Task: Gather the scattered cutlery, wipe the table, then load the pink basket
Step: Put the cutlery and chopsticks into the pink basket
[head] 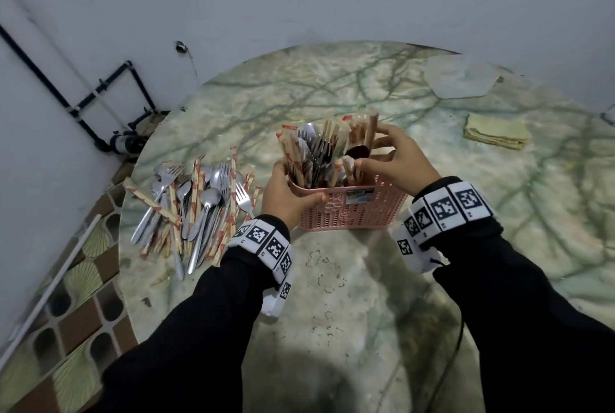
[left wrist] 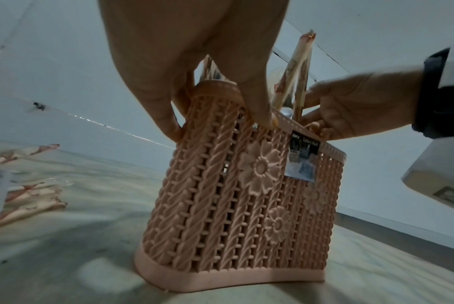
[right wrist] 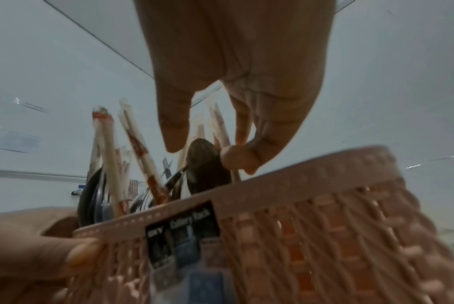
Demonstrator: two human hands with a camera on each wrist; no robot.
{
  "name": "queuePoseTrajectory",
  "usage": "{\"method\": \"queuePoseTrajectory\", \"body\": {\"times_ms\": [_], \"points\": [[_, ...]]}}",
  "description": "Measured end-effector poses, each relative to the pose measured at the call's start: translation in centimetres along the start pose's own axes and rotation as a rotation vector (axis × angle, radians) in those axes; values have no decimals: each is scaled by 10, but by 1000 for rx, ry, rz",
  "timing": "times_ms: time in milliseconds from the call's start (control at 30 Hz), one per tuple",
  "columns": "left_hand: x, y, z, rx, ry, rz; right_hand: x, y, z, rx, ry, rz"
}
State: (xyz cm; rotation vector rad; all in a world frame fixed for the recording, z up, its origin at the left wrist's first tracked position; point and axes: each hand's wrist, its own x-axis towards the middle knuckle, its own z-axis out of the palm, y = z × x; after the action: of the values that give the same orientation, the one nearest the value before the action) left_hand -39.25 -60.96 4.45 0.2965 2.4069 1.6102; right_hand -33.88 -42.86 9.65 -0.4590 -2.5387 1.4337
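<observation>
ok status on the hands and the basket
Left hand grips pink basket rim. Right hand sets wrapped chopsticks inside. Cutlery pile waits left of it. Nothing in the way.

Prob. a small eatery: marble-look table (head: 366, 279), wrapped chopsticks (head: 199, 186), tiled floor (head: 83, 279), plain walls.

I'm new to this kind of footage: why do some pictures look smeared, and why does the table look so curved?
Head view: the wide lens bends the table and walls; a shadow darkens its near edge. Left wrist view: the pink basket is fairly sharp. Right wrist view: the basket and chopsticks are blurred.
</observation>
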Motion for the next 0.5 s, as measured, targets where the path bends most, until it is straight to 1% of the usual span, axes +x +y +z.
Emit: {"method": "queuePoseTrajectory", "body": {"times_ms": [167,267,333,400,433,500], "points": [[-3,3,-2,18,-9,2,-9,-5,6,-81,21,55],[-5,9,-7,36,-53,-17,-17,-10,11,-85,125,100],[-7,13,-14,26,-116,-32,-25,-16,15,-93,224,96],[-10,16,-26,-1,-166,-45,-33,-26,21,-156,338,16],[-11,17,-34,-8,-162,-46,-37,-33,25,-199,404,-49],[-15,17,-57,-34,-102,-29,-47,-53,36,-250,550,-233]]}}
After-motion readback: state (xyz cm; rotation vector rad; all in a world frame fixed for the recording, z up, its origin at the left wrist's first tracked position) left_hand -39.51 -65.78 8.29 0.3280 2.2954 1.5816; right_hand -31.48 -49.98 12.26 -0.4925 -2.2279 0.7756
